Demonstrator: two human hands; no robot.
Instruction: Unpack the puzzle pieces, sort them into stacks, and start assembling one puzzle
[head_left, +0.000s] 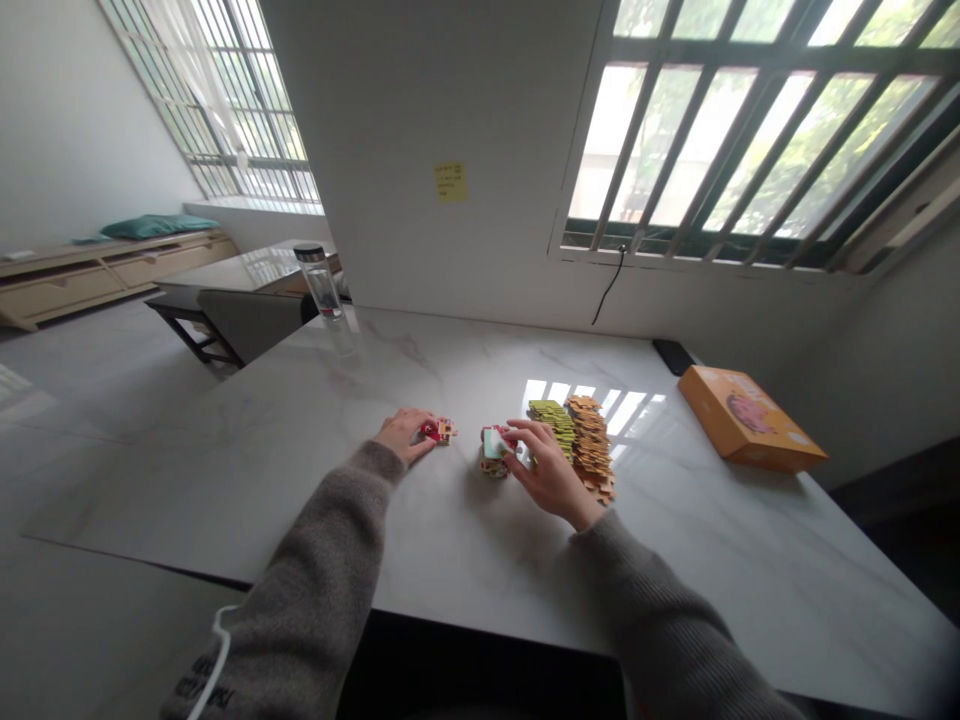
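Now the right hand [551,472] has its fingers [517,433] clamped on a small cardboard jigsaw piece [493,443], the left hand [401,434] fingers together on red jigsaw pieces [439,431], green stack [551,425] and orange stack [590,447] kept apart on the white marble surface [300,470], seemingly sorted by colour

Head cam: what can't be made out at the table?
Head view only:
Right hand hides part of the small puzzle-piece stack, so its hold can't be told.
Left hand covers part of the red puzzle pieces.
Yellow sticky note: writing too small to read.
Orange box: printed text too small to read.
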